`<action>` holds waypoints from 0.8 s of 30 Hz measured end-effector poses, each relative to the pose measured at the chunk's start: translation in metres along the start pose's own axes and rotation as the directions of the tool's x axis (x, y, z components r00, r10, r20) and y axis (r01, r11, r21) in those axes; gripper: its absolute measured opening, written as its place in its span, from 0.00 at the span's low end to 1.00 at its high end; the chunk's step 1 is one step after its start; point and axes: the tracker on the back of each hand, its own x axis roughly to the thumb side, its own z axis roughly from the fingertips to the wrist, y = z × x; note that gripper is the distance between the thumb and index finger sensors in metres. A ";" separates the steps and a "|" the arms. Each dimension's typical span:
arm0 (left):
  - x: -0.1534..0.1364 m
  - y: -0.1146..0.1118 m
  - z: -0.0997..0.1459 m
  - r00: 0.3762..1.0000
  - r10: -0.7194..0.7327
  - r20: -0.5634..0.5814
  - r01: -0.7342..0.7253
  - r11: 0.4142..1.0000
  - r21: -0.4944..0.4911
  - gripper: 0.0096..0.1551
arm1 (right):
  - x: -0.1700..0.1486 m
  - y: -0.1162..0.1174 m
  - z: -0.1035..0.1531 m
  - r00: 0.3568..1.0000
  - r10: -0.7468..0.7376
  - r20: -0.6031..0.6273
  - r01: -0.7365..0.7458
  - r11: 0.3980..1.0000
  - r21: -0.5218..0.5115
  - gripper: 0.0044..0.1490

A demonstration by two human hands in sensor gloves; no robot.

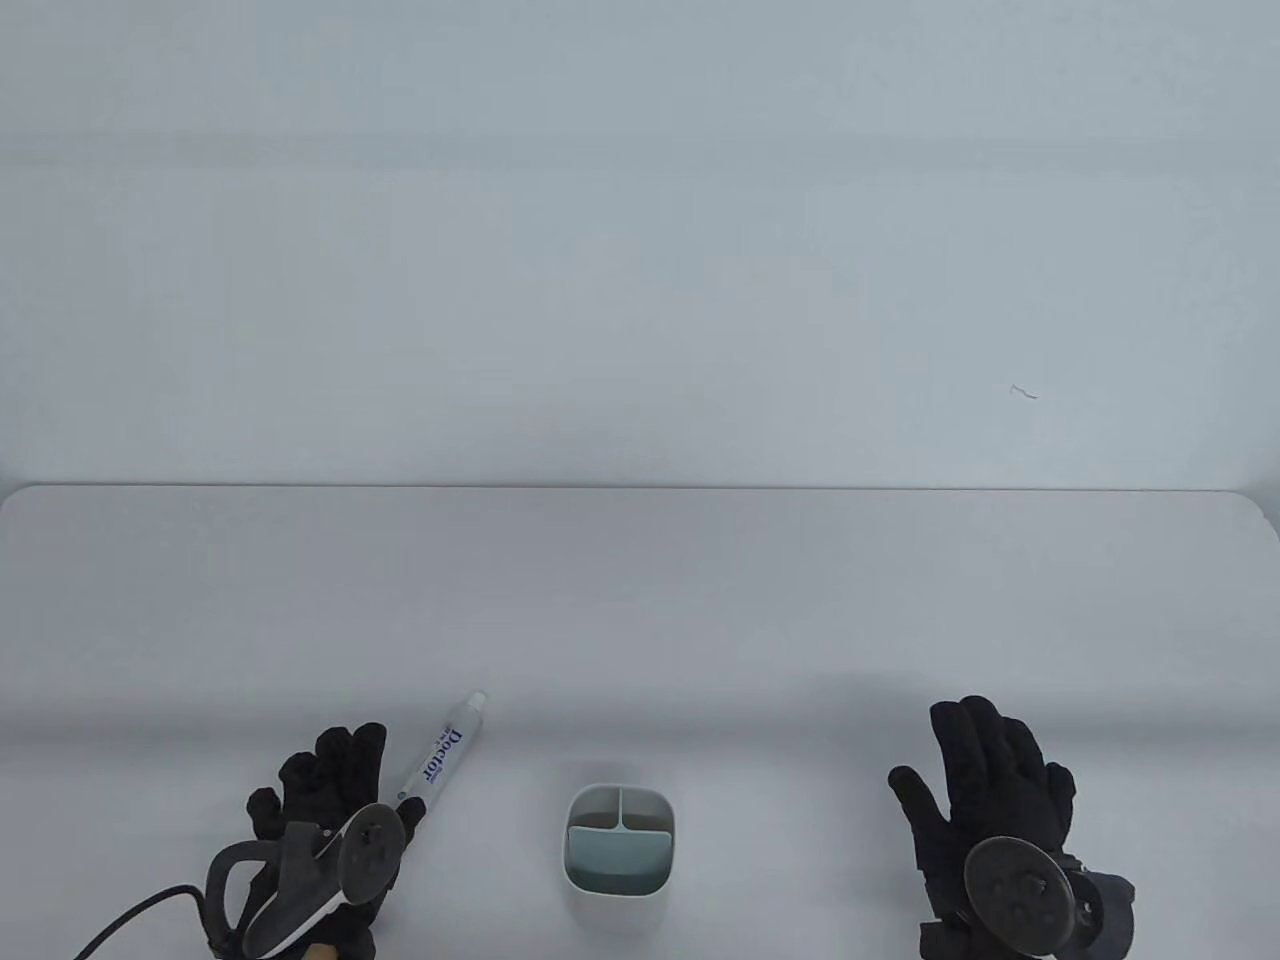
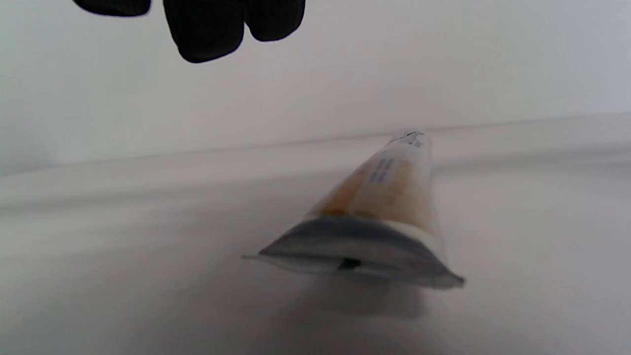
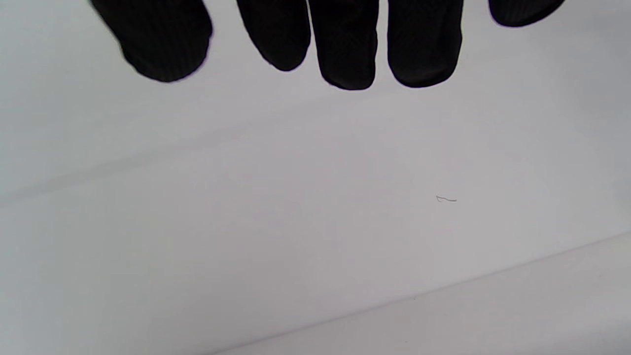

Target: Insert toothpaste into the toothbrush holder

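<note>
The step in hand looks like the reach for the toothpaste tube (image 1: 440, 748), with nothing yet lifted. The left hand (image 1: 325, 800) hovers with its fingers loosely spread and empty; the tube lies flat on the table (image 1: 700, 600) just beside that hand's thumb side, its flat crimped tail nearest the hand and its small white cap pointing away from it. From the left wrist view the tube (image 2: 379, 207) lies just below and ahead of the fingertips (image 2: 204, 34), apart from them.

The toothbrush holder (image 1: 619, 845) stands upright between the two hands, well apart from the right hand (image 1: 990, 800), which is flat, fingers extended, holding nothing.

Next, I judge, the left hand must close round the tube's body, stand it upright and lower it into one compartment.

The tube is soft, glossy plastic, tapering to a wedge; the holder is rigid, smooth, rounded-square, with dividers inside.
</note>
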 end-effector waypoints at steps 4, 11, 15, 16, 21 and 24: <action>0.001 -0.010 -0.003 1.000 0.009 -0.014 -0.010 0.997 -0.073 0.48 | 0.001 0.001 0.000 1.000 -0.004 0.004 0.004 1.000 0.008 0.42; 0.001 -0.029 -0.007 1.000 0.004 -0.022 -0.008 0.980 -0.201 0.48 | 0.002 0.002 0.000 1.000 -0.014 0.000 0.014 1.000 0.019 0.42; -0.002 -0.038 -0.010 1.000 0.011 -0.028 -0.019 0.957 -0.288 0.47 | 0.004 0.004 0.000 1.000 -0.011 0.007 0.011 0.999 0.030 0.42; -0.002 -0.039 -0.010 0.999 0.013 -0.031 -0.021 0.956 -0.293 0.47 | 0.004 0.003 0.000 1.000 -0.012 0.008 0.012 0.999 0.031 0.42; -0.004 -0.045 -0.010 0.999 0.010 -0.046 -0.024 0.943 -0.332 0.44 | 0.006 0.002 0.001 1.000 -0.026 0.013 0.025 0.999 0.025 0.42; -0.003 -0.047 -0.011 0.999 -0.012 -0.040 -0.003 0.939 -0.344 0.43 | 0.007 0.003 0.001 1.000 -0.025 0.013 0.024 0.999 0.026 0.42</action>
